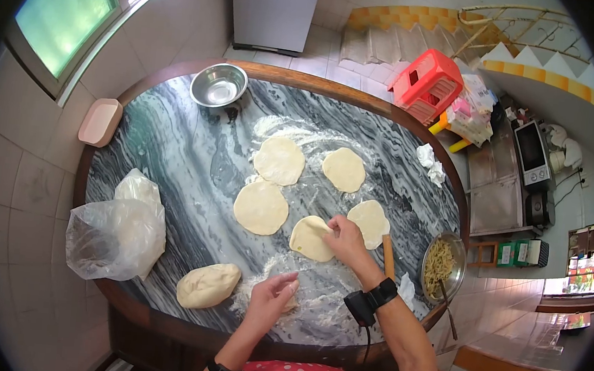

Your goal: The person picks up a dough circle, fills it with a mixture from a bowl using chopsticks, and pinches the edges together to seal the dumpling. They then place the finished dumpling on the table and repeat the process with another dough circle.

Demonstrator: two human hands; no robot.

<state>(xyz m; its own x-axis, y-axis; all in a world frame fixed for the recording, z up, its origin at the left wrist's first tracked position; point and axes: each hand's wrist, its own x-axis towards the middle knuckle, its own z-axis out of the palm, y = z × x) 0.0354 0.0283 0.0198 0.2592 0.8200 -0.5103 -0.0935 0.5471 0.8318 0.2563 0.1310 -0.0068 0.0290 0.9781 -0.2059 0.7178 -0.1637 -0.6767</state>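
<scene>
My right hand (343, 237) grips the right edge of a flat dough round (310, 237) on the marble table, its fingers pinched on the dough. Near the table's front edge, my left hand (274, 296) is over floured marble with its fingers partly spread; a small pale piece shows beside its fingertips, and whether the hand touches it is unclear. Several other flat rounds lie beyond, one of them (369, 224) just right of my right hand. A rolling pin (388, 256) is partly hidden behind my right forearm. A large dough lump (208, 285) sits left of my left hand.
A bowl of shredded filling (439, 270) with a spoon stands at the right edge. At the far left are a plastic bag (118, 230) and a pink tray (100, 122). A metal bowl (219, 85) is at the back. Crumpled tissue (431, 163) lies back right.
</scene>
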